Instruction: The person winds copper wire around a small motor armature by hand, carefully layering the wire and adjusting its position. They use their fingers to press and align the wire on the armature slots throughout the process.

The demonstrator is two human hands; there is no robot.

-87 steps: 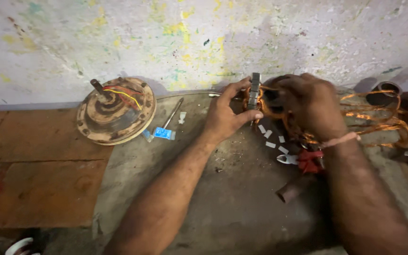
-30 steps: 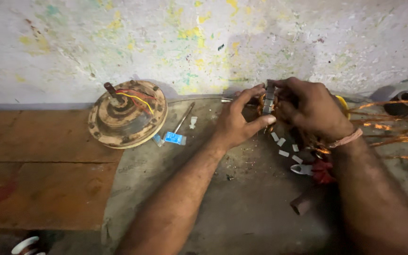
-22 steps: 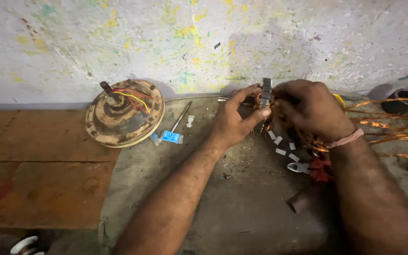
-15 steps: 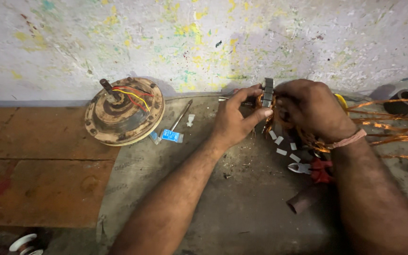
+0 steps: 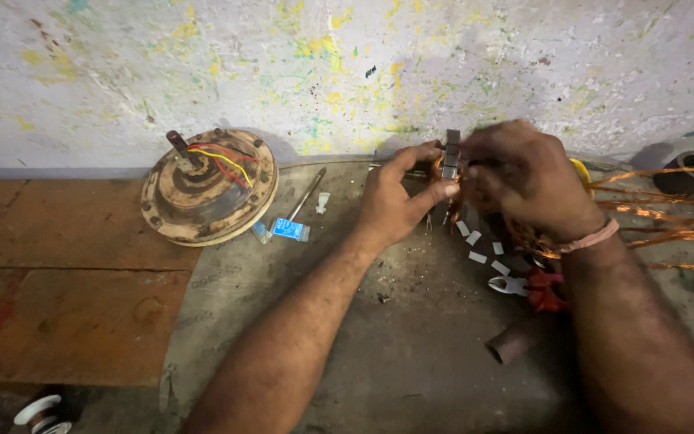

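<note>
Barely shifting since earlier, my left hand and right hand are clamping the stator core above the tabletop's far edge; copper wire risks snagging.

A repair workshop: rusty motor housing, copper wire, pliers

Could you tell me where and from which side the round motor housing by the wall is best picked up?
Grip the motor housing by its outer rim, from above, probably at the bare near edge. It lies flat with its shaft leaning up at the back and coloured wires draped over the top, so the middle looks awkward.
</note>
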